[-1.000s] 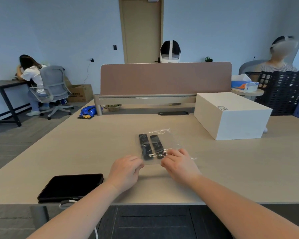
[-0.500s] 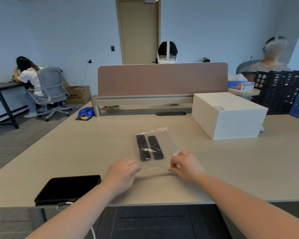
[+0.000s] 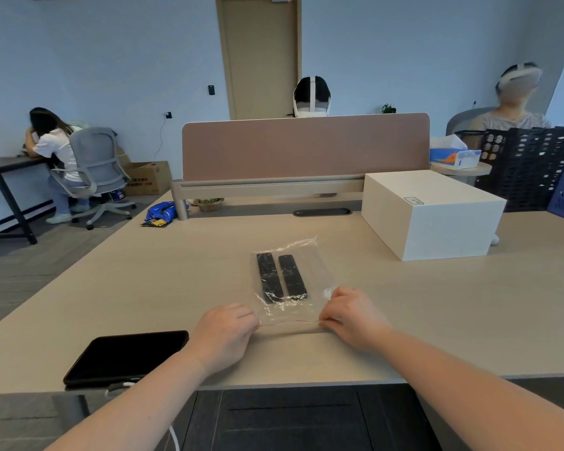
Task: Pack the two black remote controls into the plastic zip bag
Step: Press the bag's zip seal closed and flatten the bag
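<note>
Remote controls, two slim black plastic bars — the left remote [image 3: 269, 277] and the right remote [image 3: 292, 275] — lie side by side and lengthwise inside the clear plastic zip bag [image 3: 316, 265], their near ends stopping short of its mouth. That leaves slack film between them and the thin red zip line [image 3: 288, 321], probably so the seal can close without catching on them.

The bag lies flat on the pale wooden desk [image 3: 144, 288], its closed end pointing away from the person and its mouth facing them, which puts the zip in easy reach. The left hand [image 3: 223, 333] pinches the left end of the zip strip; the right hand [image 3: 355, 317] pinches the right end. Held at both corners, the mouth looks drawn taut and straight, which should let the two zip tracks line up.

Judging from this, packing is done and only sealing remains.

A black rectangular tablet [image 3: 127, 356] lies left of the bag, well apart.
</note>
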Action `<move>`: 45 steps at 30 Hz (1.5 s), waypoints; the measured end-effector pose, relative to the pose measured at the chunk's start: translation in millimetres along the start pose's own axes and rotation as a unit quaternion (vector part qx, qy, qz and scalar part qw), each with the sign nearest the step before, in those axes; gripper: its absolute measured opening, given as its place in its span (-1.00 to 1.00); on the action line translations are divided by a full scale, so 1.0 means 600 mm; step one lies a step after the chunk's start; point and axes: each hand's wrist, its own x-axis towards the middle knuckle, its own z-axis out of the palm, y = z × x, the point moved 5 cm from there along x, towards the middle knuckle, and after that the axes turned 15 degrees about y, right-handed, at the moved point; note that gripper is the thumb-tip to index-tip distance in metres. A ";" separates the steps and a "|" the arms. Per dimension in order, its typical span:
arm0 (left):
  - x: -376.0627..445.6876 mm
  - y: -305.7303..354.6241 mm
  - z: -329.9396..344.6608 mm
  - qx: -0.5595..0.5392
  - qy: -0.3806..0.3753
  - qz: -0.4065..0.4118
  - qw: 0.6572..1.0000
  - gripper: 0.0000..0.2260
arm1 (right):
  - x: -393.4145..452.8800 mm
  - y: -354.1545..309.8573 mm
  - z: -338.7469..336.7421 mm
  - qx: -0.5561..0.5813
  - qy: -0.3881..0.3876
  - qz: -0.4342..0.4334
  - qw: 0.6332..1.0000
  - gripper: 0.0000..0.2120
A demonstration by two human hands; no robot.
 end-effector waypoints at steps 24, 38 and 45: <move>-0.004 0.026 0.019 0.016 -0.051 0.041 0.998 -0.90 | -0.051 0.090 -0.040 -0.110 -0.052 0.070 0.990 -0.72; 0.003 0.054 0.005 0.007 -0.089 0.116 0.989 -0.86 | -0.070 0.077 -0.043 -0.156 -0.047 0.053 0.985 -0.81; 0.022 0.042 -0.002 -0.003 -0.139 -0.019 0.990 -0.19 | -0.079 0.065 -0.057 -0.132 -0.047 0.046 0.989 -0.49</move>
